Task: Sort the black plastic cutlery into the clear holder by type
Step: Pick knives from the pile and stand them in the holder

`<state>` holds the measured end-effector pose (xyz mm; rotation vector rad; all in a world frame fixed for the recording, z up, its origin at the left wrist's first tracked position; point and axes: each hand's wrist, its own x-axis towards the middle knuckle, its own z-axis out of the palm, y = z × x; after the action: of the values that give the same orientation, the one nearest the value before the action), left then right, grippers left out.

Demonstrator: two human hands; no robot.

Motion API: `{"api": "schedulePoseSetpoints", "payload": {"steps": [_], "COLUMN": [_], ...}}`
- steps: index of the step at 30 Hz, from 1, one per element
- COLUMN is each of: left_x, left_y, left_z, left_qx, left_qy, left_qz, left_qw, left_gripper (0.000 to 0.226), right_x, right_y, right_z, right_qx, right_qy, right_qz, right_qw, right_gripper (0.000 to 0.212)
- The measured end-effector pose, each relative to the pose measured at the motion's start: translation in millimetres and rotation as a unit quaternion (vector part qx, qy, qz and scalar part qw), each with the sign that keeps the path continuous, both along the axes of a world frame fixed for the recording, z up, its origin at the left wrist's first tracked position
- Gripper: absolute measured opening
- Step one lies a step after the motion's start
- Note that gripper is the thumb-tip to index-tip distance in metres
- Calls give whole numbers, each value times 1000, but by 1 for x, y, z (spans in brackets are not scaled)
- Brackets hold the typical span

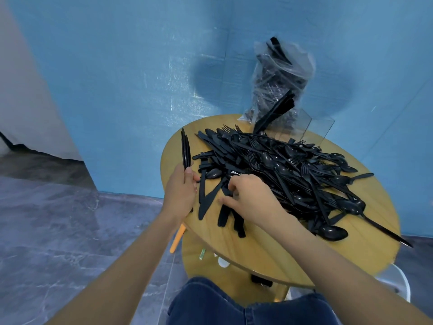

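Left hand [181, 188] grips a knife bundle [185, 150] upright - right hand [249, 198] curls into the pile [281, 174], whether pinching anything I can't tell. Clear holder [302, 126] sits beyond, nearer the right.

The round table [262, 249] is honey-yellow wood with a faint grain, and the cutlery heap [281, 174] on it is glossy black throughout. Behind the table the wall [117, 78] is plain sky blue; left of it the floor [46, 219] is grey with pale marble veining. Below the table's near edge show dark blue jeans [222, 303] and an orange stick [178, 238].
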<state>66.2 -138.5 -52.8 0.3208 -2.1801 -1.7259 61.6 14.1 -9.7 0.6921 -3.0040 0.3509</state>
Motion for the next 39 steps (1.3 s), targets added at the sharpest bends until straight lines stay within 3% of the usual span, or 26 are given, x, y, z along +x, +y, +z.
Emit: {"api": "schedulePoseSetpoints", "payload": {"steps": [6, 13, 21, 25, 32, 36, 39], "left_x": [-1, -4, -5, -5, -7, -7, -7], "left_y": [0, -1, 0, -1, 0, 0, 0], "left_z": [0, -4, -4, -5, -5, -4, -4], "left_qx": [-19, -38, -67, -64, -68, -72, -70], "left_qy": [-6, -12, -24, -26, -20, -16, -17], "left_qz": [-15, -19, -10, -14, -12, -17, -18], "left_qw": [1000, 999, 997, 997, 997, 997, 997], "left_gripper": [27, 26, 33, 33, 31, 28, 28], "right_x": [5, 5, 1, 0, 0, -4, -5], "right_y": [4, 4, 15, 15, 5, -3, -5], "right_z": [3, 0, 0, 0, -2, -1, -3], "right_qx": [-1, 9, -143, -99, 34, 45, 17], "right_qy": [-29, -27, -33, 0, -44, -70, -83], "right_qz": [-41, -61, -127, -120, -74, -75, -75], "right_qw": [999, 998, 981, 988, 996, 994, 994], "right_gripper": [20, 19, 17, 16, 14, 31, 27]}}
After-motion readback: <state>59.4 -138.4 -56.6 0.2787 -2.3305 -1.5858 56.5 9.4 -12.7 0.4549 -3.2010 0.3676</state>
